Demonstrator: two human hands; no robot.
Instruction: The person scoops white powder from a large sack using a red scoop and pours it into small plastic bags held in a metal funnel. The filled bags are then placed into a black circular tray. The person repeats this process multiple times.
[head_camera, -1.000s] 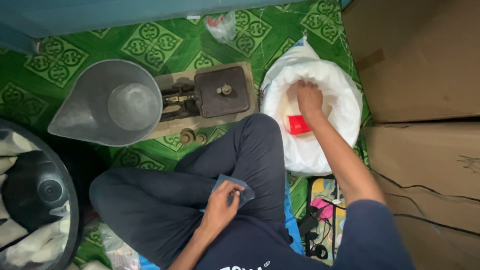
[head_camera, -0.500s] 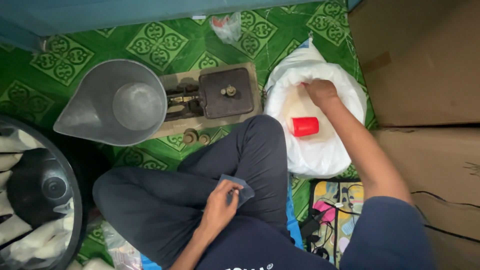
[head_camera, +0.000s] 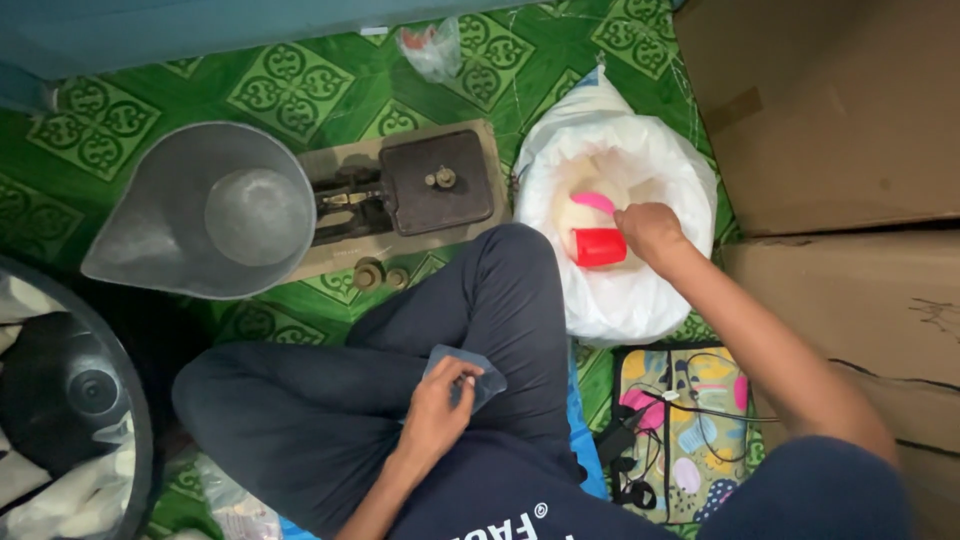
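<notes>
Right hand (head_camera: 648, 232) down inside the white sack (head_camera: 610, 300), closed on a red cup (head_camera: 598, 247); cup lying tilted on its side, mouth away from the knee, resting on pale powder (head_camera: 580, 212); something pink (head_camera: 594, 202) just beyond it in the sack. Left hand (head_camera: 437, 412) on the lap, fingers pinched on a small grey-blue pouch (head_camera: 478, 372). Cup looks like light, stiff plastic, probably dusty and a bit slick; best gripped round the wall near the rim; sack soft, thin, likely to slump. Further out, on the green patterned floor (head_camera: 300, 90): a balance scale (head_camera: 430, 185) with a big empty metal scoop pan (head_camera: 205, 210); cardboard boxes (head_camera: 820, 110) to the right.
</notes>
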